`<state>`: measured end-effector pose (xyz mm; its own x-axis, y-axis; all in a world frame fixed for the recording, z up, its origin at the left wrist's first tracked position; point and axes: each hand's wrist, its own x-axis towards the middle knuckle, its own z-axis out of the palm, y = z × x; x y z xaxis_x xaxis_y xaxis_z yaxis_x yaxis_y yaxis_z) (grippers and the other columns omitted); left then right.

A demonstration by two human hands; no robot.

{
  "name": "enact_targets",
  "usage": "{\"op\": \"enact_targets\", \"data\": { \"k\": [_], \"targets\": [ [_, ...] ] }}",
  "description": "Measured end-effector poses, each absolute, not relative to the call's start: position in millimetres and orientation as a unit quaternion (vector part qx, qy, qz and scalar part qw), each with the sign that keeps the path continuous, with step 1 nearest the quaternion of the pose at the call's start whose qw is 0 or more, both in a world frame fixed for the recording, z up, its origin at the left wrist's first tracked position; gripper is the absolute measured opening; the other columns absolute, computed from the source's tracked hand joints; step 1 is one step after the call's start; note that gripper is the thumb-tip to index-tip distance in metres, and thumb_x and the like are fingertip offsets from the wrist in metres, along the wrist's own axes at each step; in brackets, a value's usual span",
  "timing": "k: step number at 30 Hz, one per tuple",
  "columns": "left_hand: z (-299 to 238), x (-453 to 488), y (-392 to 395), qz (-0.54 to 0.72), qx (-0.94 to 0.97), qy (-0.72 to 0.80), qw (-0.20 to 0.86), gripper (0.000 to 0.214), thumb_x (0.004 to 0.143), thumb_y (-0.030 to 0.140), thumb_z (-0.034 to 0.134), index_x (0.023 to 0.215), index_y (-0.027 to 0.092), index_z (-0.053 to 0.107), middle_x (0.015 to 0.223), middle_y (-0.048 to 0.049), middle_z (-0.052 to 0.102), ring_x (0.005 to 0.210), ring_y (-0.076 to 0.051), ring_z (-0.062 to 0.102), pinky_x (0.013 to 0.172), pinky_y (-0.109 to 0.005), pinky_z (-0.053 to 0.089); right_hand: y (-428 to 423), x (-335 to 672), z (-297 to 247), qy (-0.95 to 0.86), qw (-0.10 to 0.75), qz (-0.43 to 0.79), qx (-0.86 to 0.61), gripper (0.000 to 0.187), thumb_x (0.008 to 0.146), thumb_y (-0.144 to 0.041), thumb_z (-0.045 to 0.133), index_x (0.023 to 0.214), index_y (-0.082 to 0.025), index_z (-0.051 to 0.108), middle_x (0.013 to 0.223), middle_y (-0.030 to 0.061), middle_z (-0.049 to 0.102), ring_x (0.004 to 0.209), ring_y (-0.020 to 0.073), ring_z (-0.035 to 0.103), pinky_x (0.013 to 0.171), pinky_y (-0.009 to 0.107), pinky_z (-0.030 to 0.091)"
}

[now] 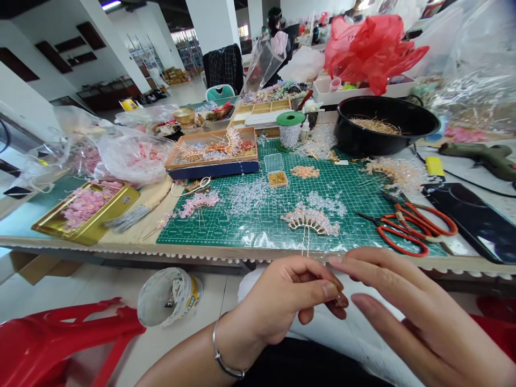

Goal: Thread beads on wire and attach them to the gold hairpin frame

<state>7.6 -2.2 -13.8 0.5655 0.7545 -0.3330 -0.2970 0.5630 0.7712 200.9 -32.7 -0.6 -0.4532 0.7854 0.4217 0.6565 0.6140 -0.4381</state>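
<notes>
My left hand point(282, 301), wearing a silver bangle point(223, 355), is pinched at the fingertips on a small glinting piece point(338, 299), too small to identify. My right hand point(419, 317) is spread just to its right, close to the left fingertips and holding nothing I can see. Both hands are just below the table's front edge point(121, 250). Beyond them, a fan-shaped beaded hair ornament point(310, 223) lies on a green cutting mat point(250, 236), its prongs pointing towards me.
Loose clear beads point(245, 196) and pink beaded sprays point(199, 203) cover the mat. Orange-handled scissors point(407, 228) lie at its right, beside a black tablet point(471, 220). Behind stand a black basin point(385, 126) and a bead-filled box point(212, 150). A red plastic chair point(60, 336) stands lower left.
</notes>
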Motion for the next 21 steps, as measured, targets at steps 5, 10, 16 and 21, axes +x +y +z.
{"op": "enact_targets", "data": {
  "k": [5,10,16,21],
  "targets": [
    [-16,6,-2,0.282,0.342,0.325,0.835,0.018,0.076,0.026,0.08,0.08,0.014,0.068,0.07,-0.0016,0.07,0.059,-0.009,0.068,0.037,-0.016,0.026,-16,208,9,-0.904,0.24,0.115,-0.333,0.04,0.097,-0.006,0.041,0.131,-0.023,0.053,0.116,0.0071,0.065,0.103,0.0187,0.063,0.085,0.03,0.055],
    [-18,6,-3,0.268,0.333,0.319,0.846,0.019,0.075,0.026,0.081,0.078,0.015,0.065,0.067,-0.0009,0.07,0.058,-0.01,0.069,0.037,-0.016,0.027,-8,204,15,-0.924,0.246,0.056,-0.287,0.019,0.095,-0.007,0.045,0.098,-0.019,0.059,0.092,0.0064,0.069,0.08,0.0205,0.062,0.067,0.035,0.05],
    [-20,7,-2,0.237,0.35,0.33,0.844,0.02,0.072,0.026,0.081,0.077,0.015,0.065,0.068,-0.0004,0.07,0.06,-0.011,0.069,0.043,-0.016,0.035,-2,205,12,-0.912,0.269,0.046,-0.305,0.013,0.096,-0.012,0.049,0.098,-0.021,0.059,0.094,0.0071,0.067,0.084,0.0229,0.059,0.073,0.039,0.046],
    [-22,7,-2,0.226,0.355,0.323,0.848,0.019,0.073,0.027,0.08,0.075,0.015,0.065,0.068,-0.0013,0.07,0.061,-0.012,0.069,0.046,-0.017,0.038,20,214,14,-0.88,0.307,-0.055,-0.358,0.009,0.092,-0.013,0.054,0.094,-0.021,0.059,0.093,0.0098,0.065,0.084,0.0256,0.061,0.072,0.041,0.049]
  ]
}}
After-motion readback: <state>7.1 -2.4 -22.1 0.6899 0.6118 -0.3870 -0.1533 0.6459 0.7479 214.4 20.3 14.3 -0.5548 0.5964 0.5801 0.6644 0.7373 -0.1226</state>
